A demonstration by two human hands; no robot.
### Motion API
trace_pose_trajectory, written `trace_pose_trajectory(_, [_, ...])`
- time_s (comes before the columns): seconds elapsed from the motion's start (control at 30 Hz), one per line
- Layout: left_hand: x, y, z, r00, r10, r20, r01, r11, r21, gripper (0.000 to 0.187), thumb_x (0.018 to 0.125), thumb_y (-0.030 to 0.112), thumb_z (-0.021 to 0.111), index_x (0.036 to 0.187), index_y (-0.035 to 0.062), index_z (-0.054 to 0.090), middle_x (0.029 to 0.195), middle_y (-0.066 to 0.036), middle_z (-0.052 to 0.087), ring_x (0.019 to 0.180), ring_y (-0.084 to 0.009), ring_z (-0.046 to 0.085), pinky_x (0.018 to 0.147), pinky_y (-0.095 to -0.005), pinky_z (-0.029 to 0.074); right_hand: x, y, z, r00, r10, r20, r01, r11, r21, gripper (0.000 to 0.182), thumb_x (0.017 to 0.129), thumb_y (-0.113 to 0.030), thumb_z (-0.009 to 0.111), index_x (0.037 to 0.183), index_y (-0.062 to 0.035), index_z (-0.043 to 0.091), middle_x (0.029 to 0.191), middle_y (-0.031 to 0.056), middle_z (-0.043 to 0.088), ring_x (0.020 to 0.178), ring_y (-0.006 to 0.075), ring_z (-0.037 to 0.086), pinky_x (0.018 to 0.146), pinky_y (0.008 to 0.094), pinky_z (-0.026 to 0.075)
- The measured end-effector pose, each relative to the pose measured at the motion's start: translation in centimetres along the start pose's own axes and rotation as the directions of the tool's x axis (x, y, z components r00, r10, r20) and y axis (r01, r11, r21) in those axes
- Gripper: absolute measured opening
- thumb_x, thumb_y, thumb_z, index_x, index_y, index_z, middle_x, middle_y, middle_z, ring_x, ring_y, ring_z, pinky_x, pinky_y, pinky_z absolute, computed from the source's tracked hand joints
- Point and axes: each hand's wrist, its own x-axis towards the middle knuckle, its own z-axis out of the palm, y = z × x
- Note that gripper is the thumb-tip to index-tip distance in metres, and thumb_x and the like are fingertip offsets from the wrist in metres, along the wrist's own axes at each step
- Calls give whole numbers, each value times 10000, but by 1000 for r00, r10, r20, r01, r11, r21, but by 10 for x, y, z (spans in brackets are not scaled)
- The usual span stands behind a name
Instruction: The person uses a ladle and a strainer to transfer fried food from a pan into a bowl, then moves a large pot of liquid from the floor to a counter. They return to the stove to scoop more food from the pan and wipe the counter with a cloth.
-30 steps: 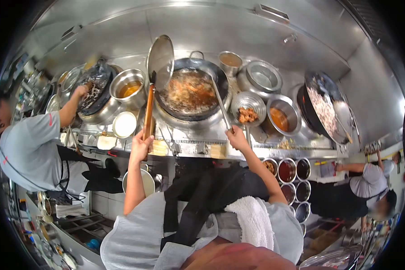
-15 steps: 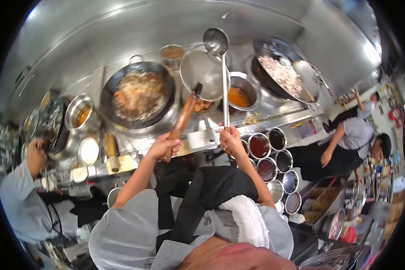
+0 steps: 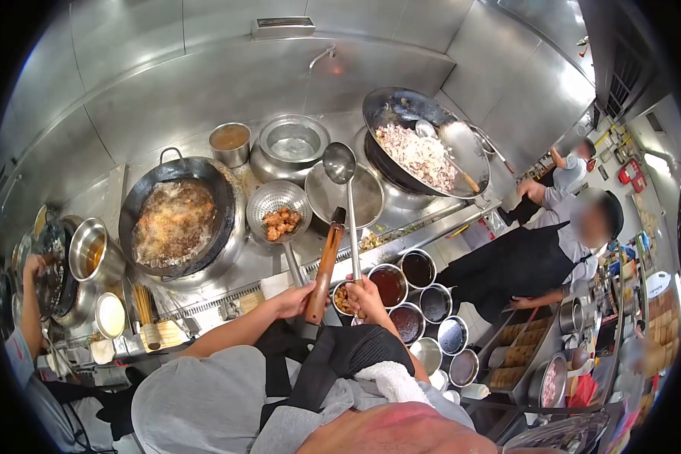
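Observation:
My left hand (image 3: 293, 301) is closed at the lower end of the wooden handle of a round strainer (image 3: 365, 198). In my right hand (image 3: 362, 300) is the long shaft of a metal ladle (image 3: 340, 162), its bowl raised over the strainer's far rim. Just left of the strainer, a perforated skimmer (image 3: 259, 203) holds browned fried pieces (image 3: 281, 224), and its metal handle runs down close to my left fingers. Further left, a black wok (image 3: 223, 198) is full of bubbling oil with food frying in it.
A second wok (image 3: 390, 102) with chopped pale pieces sits at the right back. Several sauce containers (image 3: 387, 289) stand by my right hand. A steel pot (image 3: 117, 261) and a bamboo brush (image 3: 145, 314) are at left. A co-worker in a black apron (image 3: 499, 265) stands at right.
Both hands have come lower and closer to my body with the strainer and ladle. The skimmer of fried pieces, mostly hidden before, now shows fully. The view has shifted.

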Motion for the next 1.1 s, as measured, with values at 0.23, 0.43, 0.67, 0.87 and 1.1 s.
trace_pose_trajectory(0.23, [-13, -54, -40, 977, -68, -203, 12, 965, -262, 403, 1010, 395, 445, 1187, 52, 563, 1167, -142, 640, 1120, -273, 604, 1010, -438, 455, -6, -16, 4, 980, -9, 197, 4, 1000, 27, 245, 943, -83, 566, 1175, -42, 498, 612, -27, 375, 419, 53, 346, 382, 214, 289])
trace_pose_trajectory(0.43, [-2, -41, -42, 909, 76, -411, -273, 852, -446, 423, 953, 348, 553, 1104, -47, 558, 1093, -190, 636, 1098, -330, 606, 999, -468, 471, -3, -27, 11, 966, 74, 247, -53, 994, -92, 240, 951, -80, 563, 1179, -21, 518, 635, -32, 393, 447, 48, 361, 398, 203, 284])
trace_pose_trajectory(0.67, [8, -5, -40, 849, -42, -527, -278, 813, -512, 630, 880, 463, 635, 1229, -4, 398, 1201, -253, 526, 1136, -438, 546, 979, -546, 458, -7, -20, 25, 962, 92, 256, -47, 983, -179, 261, 945, -80, 578, 1190, -6, 534, 636, -34, 410, 443, 45, 365, 399, 204, 279])
trace_pose_trajectory(0.87, [28, 9, -52, 883, -35, -468, -228, 839, -493, 647, 830, 500, 676, 1164, 4, 428, 1099, -217, 547, 1036, -389, 583, 952, -551, 480, 1, -25, 23, 976, -8, 219, 89, 927, -365, 294, 923, -127, 602, 1205, -58, 555, 626, -18, 489, 411, 43, 416, 366, 221, 296])
trace_pose_trajectory(1.1, [3, 45, -89, 867, 137, -478, -338, 867, -365, 164, 926, 114, 606, 831, 108, 472, 606, 50, 457, 493, -41, 468, 453, -190, 425, -30, -25, 39, 984, -25, 174, 107, 873, -475, 270, 917, -150, 615, 1149, -22, 565, 629, -31, 475, 439, 49, 418, 389, 223, 319])
